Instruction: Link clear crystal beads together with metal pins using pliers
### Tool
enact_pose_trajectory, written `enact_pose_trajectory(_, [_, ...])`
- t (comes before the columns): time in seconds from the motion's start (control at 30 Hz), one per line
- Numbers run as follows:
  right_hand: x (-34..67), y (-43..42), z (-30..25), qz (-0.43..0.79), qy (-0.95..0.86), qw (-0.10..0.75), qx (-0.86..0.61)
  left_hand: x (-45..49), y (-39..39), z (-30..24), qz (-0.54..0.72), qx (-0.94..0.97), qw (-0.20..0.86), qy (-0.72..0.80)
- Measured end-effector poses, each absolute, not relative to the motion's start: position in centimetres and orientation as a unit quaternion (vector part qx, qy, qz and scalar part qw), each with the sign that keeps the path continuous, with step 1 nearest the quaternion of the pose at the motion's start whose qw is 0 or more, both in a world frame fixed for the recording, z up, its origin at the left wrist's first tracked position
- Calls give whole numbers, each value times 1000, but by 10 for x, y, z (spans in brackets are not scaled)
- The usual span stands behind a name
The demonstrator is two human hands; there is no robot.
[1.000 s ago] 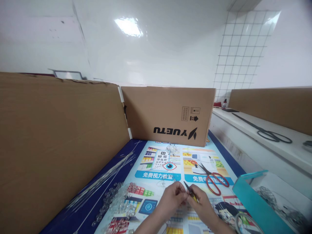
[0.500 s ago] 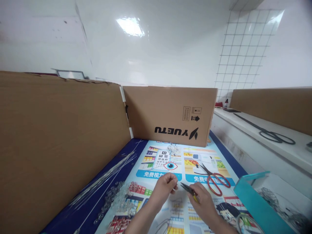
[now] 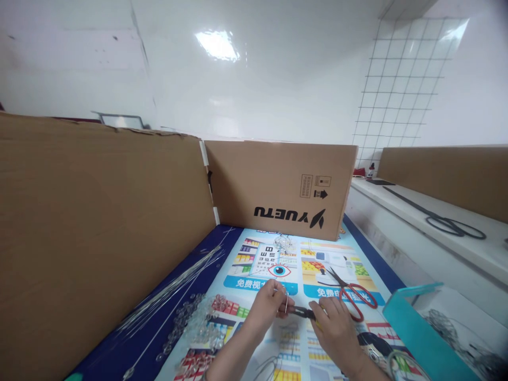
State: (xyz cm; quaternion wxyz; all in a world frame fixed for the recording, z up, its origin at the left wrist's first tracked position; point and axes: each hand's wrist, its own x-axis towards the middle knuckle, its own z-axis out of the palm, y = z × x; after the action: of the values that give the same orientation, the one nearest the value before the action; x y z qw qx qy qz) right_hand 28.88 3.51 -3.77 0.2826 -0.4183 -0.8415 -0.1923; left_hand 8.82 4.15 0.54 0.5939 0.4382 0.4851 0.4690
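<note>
My left hand [image 3: 266, 306] pinches a short, thin, bright piece of wire [image 3: 286, 302] between thumb and fingers, above the printed mat. From the right, my right hand [image 3: 336, 327] wraps around a pair of pliers [image 3: 304, 313] with dark jaws and yellowish handles. The pliers' tips reach the fingertips of my left hand beside the wire; whether the jaws bite on it I cannot make out. Red-handled scissors [image 3: 355, 296] lie blades apart just beyond my right hand. Clear beads [image 3: 204, 321] and reddish beads [image 3: 193, 364] are piled left of my left forearm.
A bundle of straight wires [image 3: 174, 288] lies on the blue cloth at left. Cardboard walls [image 3: 278, 180] stand behind and to the left. At right is a turquoise box [image 3: 420, 323] with tangled wire. Large dark scissors [image 3: 452, 225] rest on the white ledge.
The pliers have moved left and swung level, so their tips now meet my left fingers. My right hand has turned over the handles. The wire in my left hand now shows upright.
</note>
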Motion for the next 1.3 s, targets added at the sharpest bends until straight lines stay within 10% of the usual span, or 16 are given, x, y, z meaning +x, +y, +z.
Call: enact_pose_trajectory(1.3, [284,33,-39,-242,-836,292,-396,96,43,-6,466,428,583,510])
